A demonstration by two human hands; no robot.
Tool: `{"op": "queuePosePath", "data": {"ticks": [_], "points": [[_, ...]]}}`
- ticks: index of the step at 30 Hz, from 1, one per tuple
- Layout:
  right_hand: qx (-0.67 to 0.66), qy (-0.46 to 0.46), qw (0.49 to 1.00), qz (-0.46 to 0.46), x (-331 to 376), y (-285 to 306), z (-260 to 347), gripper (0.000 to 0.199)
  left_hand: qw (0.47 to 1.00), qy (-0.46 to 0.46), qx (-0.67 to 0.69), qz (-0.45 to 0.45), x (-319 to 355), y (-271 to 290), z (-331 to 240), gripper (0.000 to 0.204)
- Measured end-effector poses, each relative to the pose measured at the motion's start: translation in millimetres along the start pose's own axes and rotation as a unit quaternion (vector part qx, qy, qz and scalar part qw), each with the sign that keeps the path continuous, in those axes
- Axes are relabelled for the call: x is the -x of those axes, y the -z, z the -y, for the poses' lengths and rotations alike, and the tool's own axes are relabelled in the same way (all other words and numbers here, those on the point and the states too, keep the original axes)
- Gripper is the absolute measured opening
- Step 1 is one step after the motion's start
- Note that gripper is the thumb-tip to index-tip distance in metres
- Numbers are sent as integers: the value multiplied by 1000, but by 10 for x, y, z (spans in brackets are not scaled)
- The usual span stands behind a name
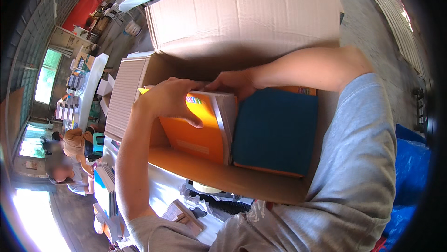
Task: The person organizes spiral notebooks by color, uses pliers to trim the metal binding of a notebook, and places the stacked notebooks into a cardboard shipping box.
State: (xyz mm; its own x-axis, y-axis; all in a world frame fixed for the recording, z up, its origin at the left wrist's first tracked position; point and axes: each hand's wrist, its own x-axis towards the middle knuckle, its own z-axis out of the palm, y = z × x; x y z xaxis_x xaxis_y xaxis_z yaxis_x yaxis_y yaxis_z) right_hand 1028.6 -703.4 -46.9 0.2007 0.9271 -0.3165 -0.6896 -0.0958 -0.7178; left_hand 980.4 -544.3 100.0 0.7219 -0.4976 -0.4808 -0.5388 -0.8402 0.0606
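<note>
A cardboard box [219, 176] stands before me with its far flap raised. In its left half, a stack of orange-covered notebooks [198, 135] stands on edge, tilted, with the pale page edges toward the right. My left hand [173, 97] grips this stack, fingers over its upper end and thumb against the orange cover. At the stack's far upper corner, my right hand [235, 83] closes on the notebooks; some of its fingertips are hidden. A dark blue notebook [277, 131] lies flat in the right half, on top of orange ones whose edges show.
Beneath the near side of the box is a pale table [163, 184] with a small cardboard piece [183, 217] and a black strap-like thing. At left, people sit near stacks of books [106, 184]. Blue plastic sheeting [412, 168] lies at right.
</note>
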Motion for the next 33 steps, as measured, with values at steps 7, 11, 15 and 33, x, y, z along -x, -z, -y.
{"op": "queuePosePath", "data": {"ticks": [7,11,15,33], "points": [[57,-59,995,55,210,-36,163,35,999,-12,19,30,30,5,106,72],[132,-70,984,98,135,184,172,45,999,-25,21,11,53,6,109,71],[107,-102,974,172,174,196,161,53,999,-33,-1,4,96,-7,113,66],[300,-41,951,-70,309,8,105,52,996,-61,-33,-56,82,-137,237,68]]}}
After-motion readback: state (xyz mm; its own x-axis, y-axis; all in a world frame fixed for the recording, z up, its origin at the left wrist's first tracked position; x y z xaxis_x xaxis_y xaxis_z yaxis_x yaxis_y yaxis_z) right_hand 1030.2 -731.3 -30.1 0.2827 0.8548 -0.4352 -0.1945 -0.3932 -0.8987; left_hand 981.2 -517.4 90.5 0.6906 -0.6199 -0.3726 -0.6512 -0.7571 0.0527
